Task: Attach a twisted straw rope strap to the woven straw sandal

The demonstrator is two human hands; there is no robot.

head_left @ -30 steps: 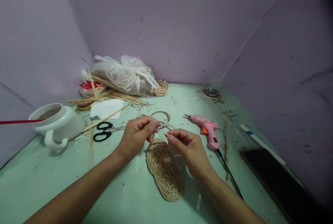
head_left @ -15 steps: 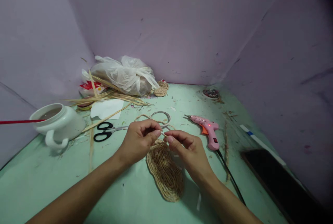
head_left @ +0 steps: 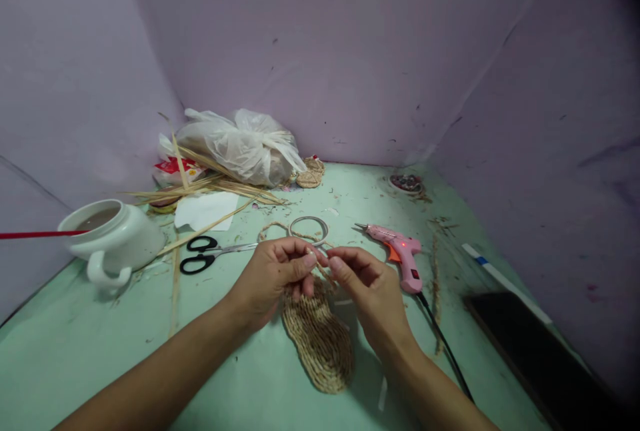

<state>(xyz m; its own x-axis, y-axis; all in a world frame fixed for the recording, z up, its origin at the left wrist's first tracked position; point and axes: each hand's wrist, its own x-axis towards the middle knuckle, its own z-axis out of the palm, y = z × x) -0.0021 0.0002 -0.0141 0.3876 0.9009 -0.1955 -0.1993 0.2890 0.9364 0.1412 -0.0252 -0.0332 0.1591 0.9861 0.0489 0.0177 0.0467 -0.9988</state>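
My left hand pinches a pale braided cord between thumb and forefinger above the table. Close by on the right, my right hand has its thumb and forefinger pressed together at the same cord; the exact spot it grips is too small to make out. Below both hands lies a sole-shaped piece of coiled woven straw, its top end partly hidden by my fingers. Behind my hands, a loop of the cord rests beside a roll of tape. Black-handled scissors lie left of my left hand.
A pink glue gun with a lit red light lies at right, its black cord running forward. A white cup stands at left. Straw strips and a tied plastic bag sit behind. A dark flat object lies far right.
My fingertips have shifted slightly on the cord. The left hand's lower fingers now extend over the top of the woven piece, and the right hand has moved a little to the right.
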